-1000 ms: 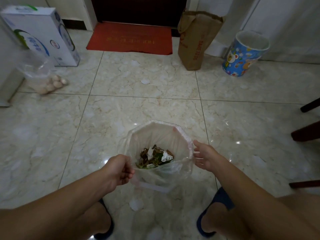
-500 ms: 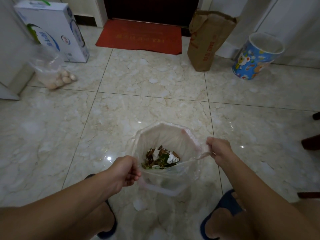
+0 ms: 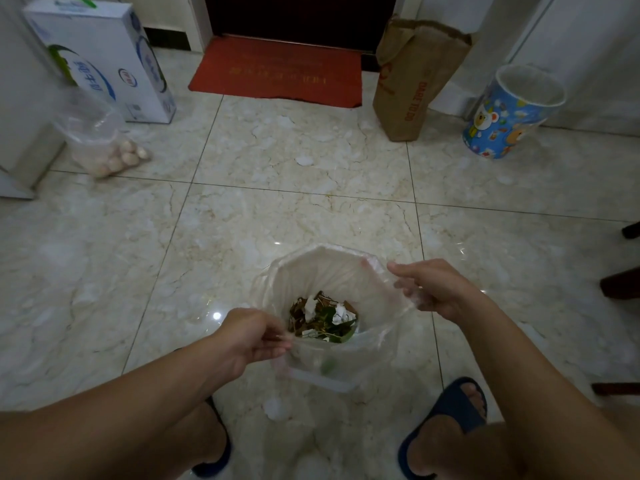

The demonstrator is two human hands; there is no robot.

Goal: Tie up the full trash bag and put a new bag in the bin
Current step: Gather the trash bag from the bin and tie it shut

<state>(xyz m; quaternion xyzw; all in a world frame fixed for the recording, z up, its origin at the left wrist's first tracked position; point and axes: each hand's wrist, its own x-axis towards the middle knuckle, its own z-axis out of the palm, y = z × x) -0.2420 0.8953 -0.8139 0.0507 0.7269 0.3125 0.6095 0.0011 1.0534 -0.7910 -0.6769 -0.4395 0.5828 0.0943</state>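
While the trash bag (image 3: 332, 271) sits open at lower centre, the left hand (image 3: 252, 337) pinches its near rim and the right hand (image 3: 433, 289) grasps its right rim.

The trash bag (image 3: 322, 271) hides the bin beneath it, dark furniture legs (image 3: 620, 287) right of it are cut by the frame edge, and the doormat (image 3: 277, 72) lettering beyond is illegible.
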